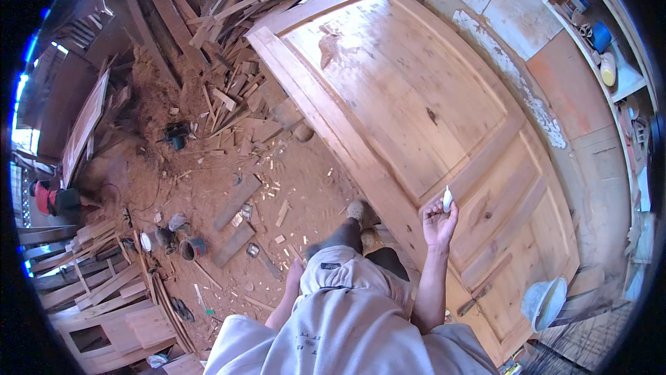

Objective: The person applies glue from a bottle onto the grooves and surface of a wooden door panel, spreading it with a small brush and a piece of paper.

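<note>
My right hand (438, 226) is raised over the lower half of a large panelled wooden door (402, 83). Between its thumb and fingers it grips a small white bottle with a pointed tip (447, 199), tip upward. The door lies flat to my right, its wood glossy at the far end, with a dark knot in the big panel. My left hand (297, 265) hangs low beside my body, away from the door; its fingers are too hidden to read. What looks like a brush (476, 299) rests on the door near its close end.
A whitish bucket (544, 303) stands at the door's near right corner. Shelves (624, 77) line the right wall. Scrap wood (236, 0) is heaped at the far left. Planks (234, 244), a dark bucket (193, 249) and offcuts litter the floor. Another person (52, 200) bends at far left.
</note>
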{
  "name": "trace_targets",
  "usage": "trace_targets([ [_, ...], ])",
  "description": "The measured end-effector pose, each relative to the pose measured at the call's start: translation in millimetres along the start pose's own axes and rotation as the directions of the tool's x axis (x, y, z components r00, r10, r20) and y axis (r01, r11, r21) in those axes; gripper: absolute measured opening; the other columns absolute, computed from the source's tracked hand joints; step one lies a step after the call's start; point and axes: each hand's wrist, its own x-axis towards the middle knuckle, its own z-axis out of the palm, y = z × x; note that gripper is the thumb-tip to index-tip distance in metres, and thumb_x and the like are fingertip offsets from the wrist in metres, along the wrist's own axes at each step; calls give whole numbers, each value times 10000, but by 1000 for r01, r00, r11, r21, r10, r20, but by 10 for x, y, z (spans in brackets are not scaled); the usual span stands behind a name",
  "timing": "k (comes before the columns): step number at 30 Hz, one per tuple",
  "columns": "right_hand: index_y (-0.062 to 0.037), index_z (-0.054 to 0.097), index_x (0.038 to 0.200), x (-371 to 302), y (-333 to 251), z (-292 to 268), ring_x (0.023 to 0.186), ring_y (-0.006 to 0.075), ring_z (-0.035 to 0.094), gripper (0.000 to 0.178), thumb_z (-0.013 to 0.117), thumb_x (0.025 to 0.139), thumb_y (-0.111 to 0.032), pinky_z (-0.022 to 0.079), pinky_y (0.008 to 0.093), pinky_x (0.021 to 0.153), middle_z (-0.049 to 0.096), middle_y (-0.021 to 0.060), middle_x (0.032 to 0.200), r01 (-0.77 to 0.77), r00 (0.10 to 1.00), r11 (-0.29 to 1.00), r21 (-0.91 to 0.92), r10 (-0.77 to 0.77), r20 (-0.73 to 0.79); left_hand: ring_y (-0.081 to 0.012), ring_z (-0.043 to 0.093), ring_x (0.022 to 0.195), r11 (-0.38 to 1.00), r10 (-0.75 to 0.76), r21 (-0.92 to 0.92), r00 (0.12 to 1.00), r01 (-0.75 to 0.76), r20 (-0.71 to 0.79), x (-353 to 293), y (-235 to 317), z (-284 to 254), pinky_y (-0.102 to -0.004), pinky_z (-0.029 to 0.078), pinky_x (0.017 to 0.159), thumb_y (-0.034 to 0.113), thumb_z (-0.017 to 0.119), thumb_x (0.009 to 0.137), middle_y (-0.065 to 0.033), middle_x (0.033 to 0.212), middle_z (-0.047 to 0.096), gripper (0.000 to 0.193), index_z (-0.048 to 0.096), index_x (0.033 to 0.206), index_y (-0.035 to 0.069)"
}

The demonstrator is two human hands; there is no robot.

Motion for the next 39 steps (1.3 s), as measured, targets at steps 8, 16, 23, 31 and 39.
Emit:
trace_targets([
  [8, -80, 554, 918, -444, 169, -406, 665, 119, 467, 311, 597, 920, -388, 433, 287, 642, 488, -13, 728, 58, 979, 996, -70, -70, -192, -420, 587, 1012, 982, -62, -177, 998, 63, 9, 98, -346, -262, -447, 454, 856, 431, 344, 980, -295, 997, 626, 563, 582, 1080, -69],
  [16, -76, 559, 903, -275, 600, 40, 689, 116, 491, 273, 578, 936, -346, 463, 278, 665, 499, -11, 741, 171, 950, 983, -61, -181, -255, -387, 611, 945, 990, 139, -17, 987, -138, 75, 1138, 240, -916, -430, 472, 807, 429, 349, 983, -265, 941, 641, 547, 596, 1031, -56],
  [23, -69, 579, 944, 373, 1127, 690, 697, 129, 496, 257, 586, 930, -325, 466, 292, 682, 504, 2, 745, 286, 951, 958, 18, -282, -128, -358, 632, 885, 913, 352, 207, 935, -353, 40, 2441, 530, -2120, -415, 487, 764, 426, 352, 985, -238, 892, 654, 537, 608, 989, -46],
  [31, -62, 589, 953, 566, 1424, 1197, 678, 128, 497, 231, 599, 923, -291, 472, 291, 646, 521, 7, 740, 373, 915, 927, 31, -362, -180, -99, 552, 679, 880, 184, -458, 979, -126, 84, 3453, 1639, -3136, -222, 411, 562, 401, 388, 1005, -5, 758, 560, 374, 558, 869, 97],
  [39, -107, 569, 931, 1136, 1142, 1348, 689, 113, 491, 253, 618, 911, -355, 441, 269, 667, 528, -17, 752, 377, 897, 916, -139, -398, -192, -159, 605, 845, 818, 150, -567, 988, -101, 42, 3372, 2117, -2944, -290, 467, 701, 409, 393, 1006, -46, 957, 618, 409, 553, 1026, 32],
])
